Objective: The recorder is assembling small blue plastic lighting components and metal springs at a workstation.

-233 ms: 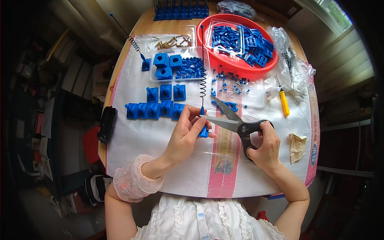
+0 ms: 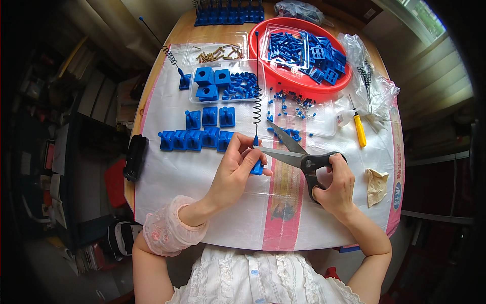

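My left hand (image 2: 230, 167) is closed round a small blue plastic base (image 2: 257, 167), from which a black spring antenna (image 2: 257, 109) with a coiled middle and blue tip stands upright. In my right hand (image 2: 336, 187) are black-handled scissors (image 2: 316, 162), fingers through the loops. Their blades are spread; the lower one reaches the blue foot of the antenna beside my left fingertips, and the upper one points toward loose blue caps (image 2: 286, 134). Left of my left hand stand rows of blue bases (image 2: 201, 138). Another finished-looking spring antenna (image 2: 171, 54) stands at the far left.
A red basin (image 2: 296, 87) of blue parts sits at the back, near clear boxes with blue blocks (image 2: 204, 76) and brass screws (image 2: 220, 52). To the right lie a yellow-handled screwdriver (image 2: 360, 130), a plastic bag (image 2: 382, 96) and a beige cloth scrap (image 2: 376, 187). A black case (image 2: 136, 157) lies at the left edge.
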`<move>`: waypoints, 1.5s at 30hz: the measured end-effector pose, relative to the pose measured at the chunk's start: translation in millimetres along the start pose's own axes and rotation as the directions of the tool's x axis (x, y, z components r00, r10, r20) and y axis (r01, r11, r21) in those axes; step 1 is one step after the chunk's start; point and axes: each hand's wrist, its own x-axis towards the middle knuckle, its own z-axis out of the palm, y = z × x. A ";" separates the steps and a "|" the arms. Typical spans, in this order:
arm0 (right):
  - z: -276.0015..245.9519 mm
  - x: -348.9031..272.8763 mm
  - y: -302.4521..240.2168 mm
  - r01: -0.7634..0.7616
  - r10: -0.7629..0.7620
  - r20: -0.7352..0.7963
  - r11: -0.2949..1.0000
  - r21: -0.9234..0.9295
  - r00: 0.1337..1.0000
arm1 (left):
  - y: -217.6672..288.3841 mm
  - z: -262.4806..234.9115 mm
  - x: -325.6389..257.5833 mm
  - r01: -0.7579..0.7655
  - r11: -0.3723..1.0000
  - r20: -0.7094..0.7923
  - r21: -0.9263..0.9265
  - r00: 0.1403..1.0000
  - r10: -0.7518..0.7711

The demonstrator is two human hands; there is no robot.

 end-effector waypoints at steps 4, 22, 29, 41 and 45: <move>-0.2 0.1 -0.1 -0.004 0.004 0.004 1.000 0.009 1.000 | 0.2 3.9 0.3 0.002 0.999 -0.027 -0.040 1.000 -0.003; -0.4 1.3 -0.8 -0.010 0.009 0.016 1.000 0.016 1.000 | 0.6 5.9 0.7 0.010 0.999 -0.042 -0.050 0.999 -0.012; -1.5 1.5 -1.4 -0.011 0.011 0.016 1.000 0.017 1.000 | -2.1 -0.9 1.1 -0.004 1.000 0.002 -0.021 1.000 0.004; -0.9 1.5 -1.3 -0.009 0.009 0.014 1.000 0.015 1.000 | -2.5 1.3 0.9 -0.012 1.000 -0.026 -0.020 1.000 0.012; -0.8 1.1 -0.8 -0.010 0.010 0.015 1.000 0.017 1.000 | -2.4 -1.7 1.0 0.005 1.000 -0.004 -0.020 1.000 -0.006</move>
